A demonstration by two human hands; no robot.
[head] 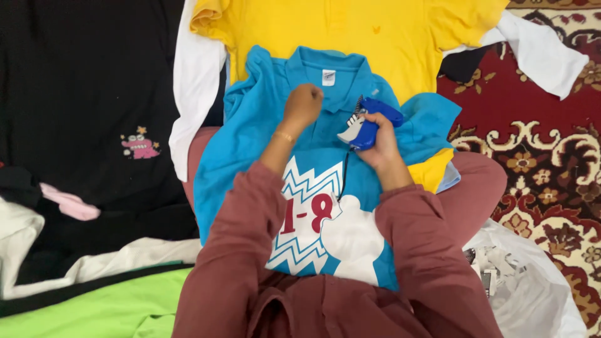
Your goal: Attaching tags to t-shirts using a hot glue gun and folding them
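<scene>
Hands at the collar of a blue polo shirt (263, 125), spread over the lap.
Right hand (379, 147) grips a blue tagging gun (369, 122), its tip right by the collar; left hand (302, 105) is clenched on the fabric near the neck label. White plastic bag (532, 288) lies open at the right, with printed papers showing, hard to make out. Yellow shirt (350, 31) runs off the top edge; a black garment (81, 94) and a green one (106, 307) are cut off left.
</scene>
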